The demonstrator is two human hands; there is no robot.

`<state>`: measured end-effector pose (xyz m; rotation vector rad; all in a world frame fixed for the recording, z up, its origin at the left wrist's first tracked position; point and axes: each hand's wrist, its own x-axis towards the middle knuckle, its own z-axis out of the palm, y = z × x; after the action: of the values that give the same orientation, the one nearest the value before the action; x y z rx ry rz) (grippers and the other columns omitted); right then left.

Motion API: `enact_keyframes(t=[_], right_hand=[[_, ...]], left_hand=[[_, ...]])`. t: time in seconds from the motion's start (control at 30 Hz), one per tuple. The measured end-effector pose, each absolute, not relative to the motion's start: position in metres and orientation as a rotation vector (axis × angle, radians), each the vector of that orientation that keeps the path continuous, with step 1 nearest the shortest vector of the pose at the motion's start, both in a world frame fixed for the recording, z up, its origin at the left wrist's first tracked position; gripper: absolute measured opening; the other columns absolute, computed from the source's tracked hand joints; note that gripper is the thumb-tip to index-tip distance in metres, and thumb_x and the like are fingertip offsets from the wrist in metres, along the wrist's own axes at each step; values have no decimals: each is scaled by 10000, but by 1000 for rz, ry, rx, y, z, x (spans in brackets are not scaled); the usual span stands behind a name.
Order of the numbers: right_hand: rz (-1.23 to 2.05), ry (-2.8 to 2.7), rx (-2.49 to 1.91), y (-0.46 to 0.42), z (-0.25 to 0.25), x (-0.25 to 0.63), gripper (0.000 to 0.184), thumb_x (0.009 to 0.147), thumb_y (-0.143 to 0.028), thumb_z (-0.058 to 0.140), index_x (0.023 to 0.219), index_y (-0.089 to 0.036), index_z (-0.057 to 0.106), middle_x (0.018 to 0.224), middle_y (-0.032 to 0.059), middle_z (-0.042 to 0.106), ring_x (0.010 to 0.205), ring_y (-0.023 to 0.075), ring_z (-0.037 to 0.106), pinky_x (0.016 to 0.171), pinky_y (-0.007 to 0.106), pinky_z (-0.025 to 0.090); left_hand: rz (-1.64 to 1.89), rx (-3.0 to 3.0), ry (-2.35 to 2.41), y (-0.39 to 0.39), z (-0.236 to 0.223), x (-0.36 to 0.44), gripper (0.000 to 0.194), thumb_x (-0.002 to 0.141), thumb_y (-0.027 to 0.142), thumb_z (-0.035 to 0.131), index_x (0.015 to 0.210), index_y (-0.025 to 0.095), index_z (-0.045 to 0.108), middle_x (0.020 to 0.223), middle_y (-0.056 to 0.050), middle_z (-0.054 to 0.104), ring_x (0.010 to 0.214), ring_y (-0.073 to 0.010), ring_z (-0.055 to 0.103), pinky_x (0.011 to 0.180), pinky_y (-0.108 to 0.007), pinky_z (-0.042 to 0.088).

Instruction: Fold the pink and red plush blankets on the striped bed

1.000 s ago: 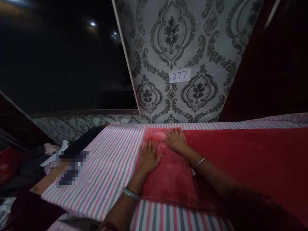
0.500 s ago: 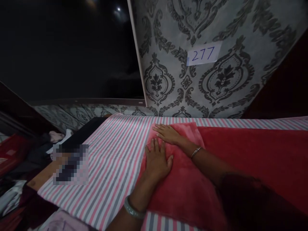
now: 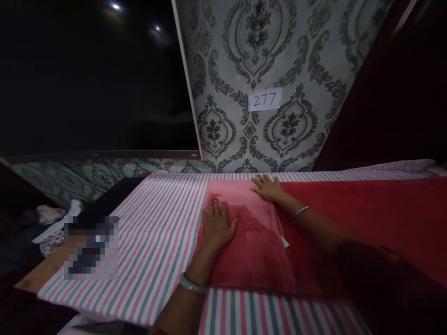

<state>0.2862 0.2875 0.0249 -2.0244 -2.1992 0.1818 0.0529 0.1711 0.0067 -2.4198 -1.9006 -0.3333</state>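
Observation:
A long red plush cloth lies spread out, its left end folded over into a lighter pinkish flap. My left hand, with a pale green bangle at the wrist, rests flat on the flap near its left fold, fingers spread. Farther back, my right hand lies palm down at the flap's far right corner, fingers apart. A small white tag sticks out at the flap's right edge. Underneath everything is a pink, grey and white striped sheet.
A dark television screen hangs at the left of the patterned wall. A paper marked 277 is stuck there. Clothes lie heaped beyond the left edge, near a black item. A pixelated patch covers part of the sheet.
My right hand has slid right and away from the left hand, along the flap's far edge. The flap lies flatter and its tag now shows. The camera view has shifted.

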Motion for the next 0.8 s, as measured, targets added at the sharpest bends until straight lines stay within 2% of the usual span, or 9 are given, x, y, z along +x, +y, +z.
enact_keyframes(t=[0.13, 0.3, 0.4, 0.47, 0.63, 0.8], right_hand=[[60, -2248, -2022, 266, 46, 277, 622, 1009, -517, 308, 1560, -228, 292, 1633, 114, 210, 1503, 297, 151, 1171, 606, 117], [77, -2334, -1895, 255, 48, 235, 617, 1014, -521, 301, 1552, -218, 313, 1630, 118, 219, 1499, 293, 167, 1171, 560, 155], [61, -2249, -1940, 249, 29, 234, 637, 1002, -551, 342, 1546, -221, 334, 1613, 133, 265, 1488, 323, 191, 1171, 564, 128], [31, -2192, -1956, 246, 15, 239, 659, 991, -582, 356, 1545, -226, 339, 1612, 137, 268, 1489, 324, 185, 1176, 549, 111], [24, -2145, -1935, 245, 0, 245, 672, 985, -610, 336, 1544, -236, 343, 1619, 128, 254, 1497, 310, 159, 1182, 530, 94], [150, -2179, -1974, 246, 17, 245, 648, 995, -550, 355, 1557, -231, 306, 1635, 123, 204, 1509, 295, 117, 1186, 517, 98]], left_hand=[[-301, -2447, -1990, 177, 27, 52, 623, 953, 504, 377, 1471, 161, 424, 1585, -194, 322, 1485, -333, 243, 1155, -581, 236], [-222, -2527, -2054, 218, 65, 59, 597, 980, 396, 300, 1537, 180, 299, 1625, -130, 256, 1509, -255, 196, 1194, -553, 177], [-129, -2536, -2054, 245, 61, 63, 630, 978, 475, 289, 1552, 214, 276, 1651, -90, 173, 1525, -284, 108, 1183, -619, 142], [-96, -2514, -2043, 256, 46, 61, 649, 971, 531, 278, 1553, 243, 277, 1659, -70, 139, 1526, -312, 78, 1156, -665, 169], [-163, -2487, -1976, 264, 12, 54, 669, 966, 580, 248, 1558, 269, 262, 1660, -66, 141, 1526, -304, 88, 1141, -648, 232], [-142, -2520, -2004, 267, 25, 56, 672, 963, 580, 261, 1558, 266, 261, 1660, -66, 131, 1526, -309, 79, 1143, -655, 218]])
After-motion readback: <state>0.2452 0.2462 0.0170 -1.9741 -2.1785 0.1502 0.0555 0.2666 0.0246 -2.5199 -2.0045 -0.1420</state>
